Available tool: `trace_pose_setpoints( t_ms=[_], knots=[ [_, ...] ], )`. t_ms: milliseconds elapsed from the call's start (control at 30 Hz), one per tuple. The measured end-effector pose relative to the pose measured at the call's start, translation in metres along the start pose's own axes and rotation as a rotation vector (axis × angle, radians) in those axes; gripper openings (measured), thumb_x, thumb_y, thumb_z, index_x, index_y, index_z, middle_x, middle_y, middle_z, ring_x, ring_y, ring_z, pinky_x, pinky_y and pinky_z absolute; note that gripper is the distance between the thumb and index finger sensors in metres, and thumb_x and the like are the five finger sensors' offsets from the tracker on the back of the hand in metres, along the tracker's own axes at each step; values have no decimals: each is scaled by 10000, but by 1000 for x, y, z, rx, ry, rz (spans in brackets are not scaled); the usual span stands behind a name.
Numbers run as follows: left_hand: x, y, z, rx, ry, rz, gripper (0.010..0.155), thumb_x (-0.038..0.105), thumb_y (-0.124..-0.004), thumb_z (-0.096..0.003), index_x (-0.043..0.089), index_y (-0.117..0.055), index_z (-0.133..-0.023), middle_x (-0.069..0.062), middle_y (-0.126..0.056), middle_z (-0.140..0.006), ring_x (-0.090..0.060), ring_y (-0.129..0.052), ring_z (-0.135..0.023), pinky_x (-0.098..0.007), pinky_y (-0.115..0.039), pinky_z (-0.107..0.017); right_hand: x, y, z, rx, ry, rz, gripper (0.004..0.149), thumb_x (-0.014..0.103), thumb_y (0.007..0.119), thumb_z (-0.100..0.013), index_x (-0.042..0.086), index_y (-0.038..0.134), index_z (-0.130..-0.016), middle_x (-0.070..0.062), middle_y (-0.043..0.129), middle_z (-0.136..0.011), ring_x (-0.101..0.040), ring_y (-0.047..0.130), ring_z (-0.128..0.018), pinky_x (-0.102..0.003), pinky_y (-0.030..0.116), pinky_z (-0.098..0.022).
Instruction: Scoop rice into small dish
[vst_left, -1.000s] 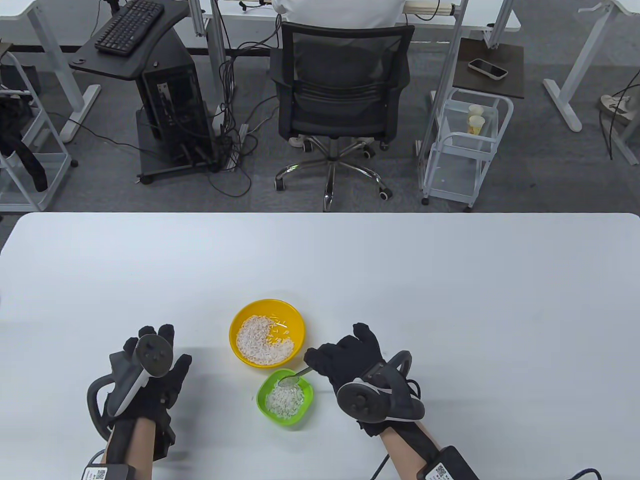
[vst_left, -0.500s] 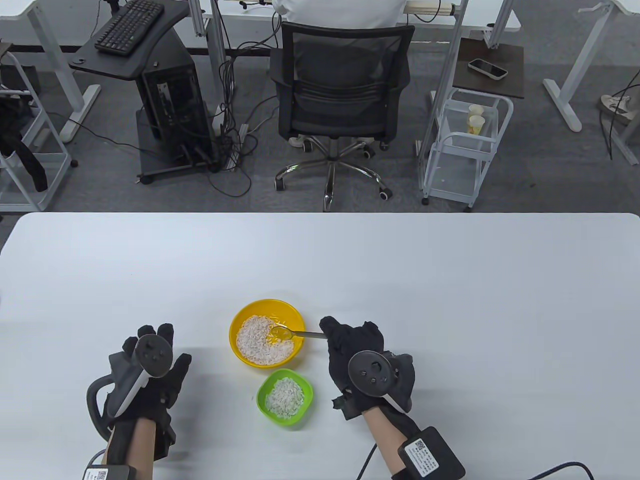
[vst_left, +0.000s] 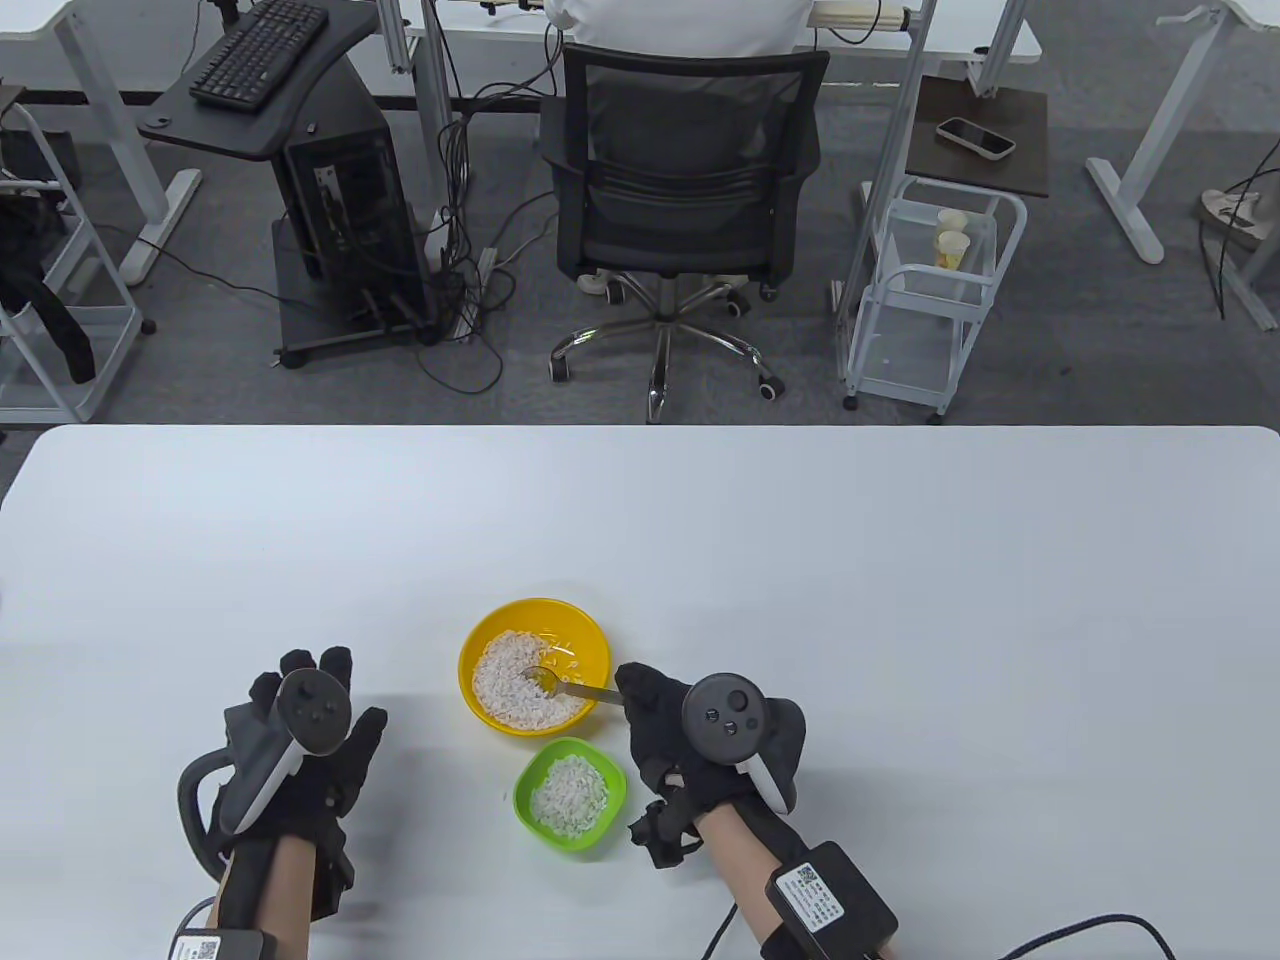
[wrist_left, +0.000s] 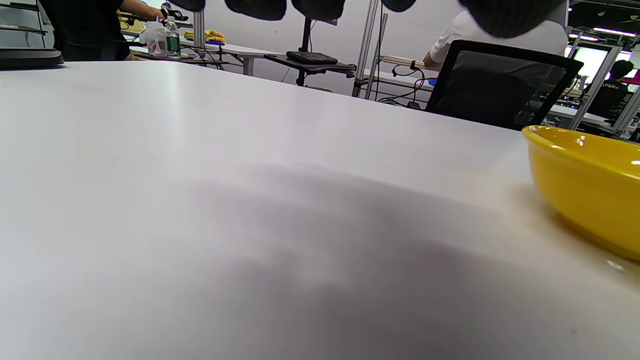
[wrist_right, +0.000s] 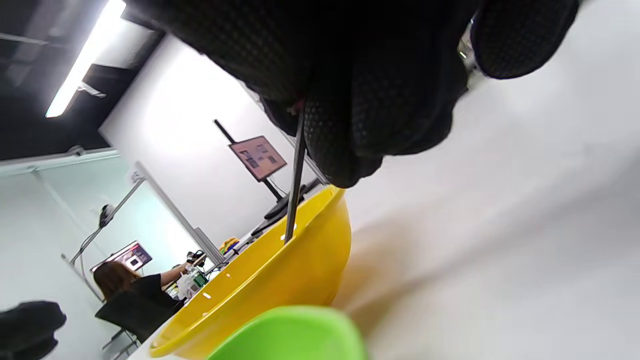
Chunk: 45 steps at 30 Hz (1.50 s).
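A yellow bowl (vst_left: 490, 630) of white rice (vst_left: 505, 680) stands near the table's front middle. A small green dish (vst_left: 610, 800) with some rice (vst_left: 568, 792) stands just in front of it. My right hand (vst_left: 690, 750) holds a metal spoon (vst_left: 562, 686) by its handle, with the spoon's bowl down in the rice of the yellow bowl. In the right wrist view the handle (wrist_right: 295, 175) runs from my fingers (wrist_right: 375, 115) into the yellow bowl (wrist_right: 280, 285), with the green dish (wrist_right: 295, 335) below. My left hand (vst_left: 300, 740) rests flat on the table, empty, left of the bowl (wrist_left: 585, 185).
The white table (vst_left: 800, 560) stretches wide around the two dishes. Beyond its far edge stand an office chair (vst_left: 680, 200), a computer cart (vst_left: 330, 200) and a white trolley (vst_left: 930, 290).
My right hand carried the spoon from over the green dish to the yellow bowl, then lowered it into the rice near the bowl's middle. My left hand stayed put.
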<state>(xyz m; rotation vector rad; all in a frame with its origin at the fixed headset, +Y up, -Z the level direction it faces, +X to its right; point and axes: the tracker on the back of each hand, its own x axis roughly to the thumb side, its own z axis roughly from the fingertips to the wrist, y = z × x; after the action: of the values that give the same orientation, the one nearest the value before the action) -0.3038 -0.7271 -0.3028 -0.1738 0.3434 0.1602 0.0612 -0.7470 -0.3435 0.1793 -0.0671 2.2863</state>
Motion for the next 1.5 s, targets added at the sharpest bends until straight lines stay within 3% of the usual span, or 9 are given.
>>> trace_pose_setpoints(
  t_ms=[367, 667, 900, 1033, 1233, 1333, 1400, 1500],
  knots=[
    [2, 0, 1, -1, -2, -12, 721, 628, -618, -487, 443, -309, -1112, 41, -321, -1276, -300, -377, -1189, -583, -405, -850, -31, -4, -3, 45, 259, -286, 401, 130, 742, -526, 8, 838, -895, -228, 1018, -656, -386, 960, -442, -715, 619, -571],
    [1, 0, 1, -3, -3, -7, 722, 628, -618, -487, 443, -309, -1113, 42, -323, -1275, -299, -376, -1190, -583, -405, -850, -35, -24, -4, 58, 239, -366, 400, 115, 726, -525, 11, 831, -896, -233, 1003, -668, -404, 941, -460, -719, 604, -578],
    [0, 1, 1, -3, -12, 13, 722, 628, -617, -487, 442, -309, -1113, 39, -322, -1276, -300, -376, -1189, -583, -406, -850, -35, -55, -5, 177, 183, -401, 394, 106, 728, -532, 13, 835, -900, -246, 992, -684, -426, 925, -481, -730, 580, -592],
    [-1, 2, 1, -3, -14, 19, 723, 629, -617, -488, 442, -308, -1113, 38, -321, -1276, -300, -376, -1189, -584, -405, -849, -31, -64, -6, 350, 163, -303, 391, 104, 732, -544, 38, 841, -913, -244, 981, -723, -448, 903, -530, -749, 547, -610],
    [-2, 1, 1, -8, -16, 18, 721, 628, -617, -488, 441, -311, -1113, 37, -325, -1276, -301, -377, -1190, -584, -406, -849, -17, -59, -4, 346, 76, -95, 387, 116, 750, -532, 101, 874, -899, -212, 995, -756, -448, 907, -579, -759, 542, -614],
    [-2, 1, 1, -10, -12, 12, 719, 627, -617, -489, 441, -312, -1113, 39, -328, -1275, -299, -378, -1189, -583, -406, -850, -5, -58, 0, 288, -32, 87, 388, 130, 749, -526, 143, 876, -893, -176, 999, -773, -433, 911, -603, -759, 546, -617],
    [-2, 1, 1, -9, -11, 13, 721, 629, -616, -488, 442, -311, -1114, 39, -326, -1277, -301, -377, -1190, -583, -406, -850, 9, -58, 5, 226, -197, 238, 388, 142, 746, -523, 175, 876, -887, -149, 1002, -783, -417, 914, -618, -758, 550, -619],
    [-2, 1, 1, -11, -9, 11, 722, 628, -617, -488, 440, -312, -1114, 36, -330, -1276, -300, -379, -1189, -583, -406, -850, 25, -60, 14, 140, -372, 317, 386, 153, 744, -515, 217, 881, -871, -116, 997, -798, -402, 907, -648, -760, 536, -638]
  ],
)
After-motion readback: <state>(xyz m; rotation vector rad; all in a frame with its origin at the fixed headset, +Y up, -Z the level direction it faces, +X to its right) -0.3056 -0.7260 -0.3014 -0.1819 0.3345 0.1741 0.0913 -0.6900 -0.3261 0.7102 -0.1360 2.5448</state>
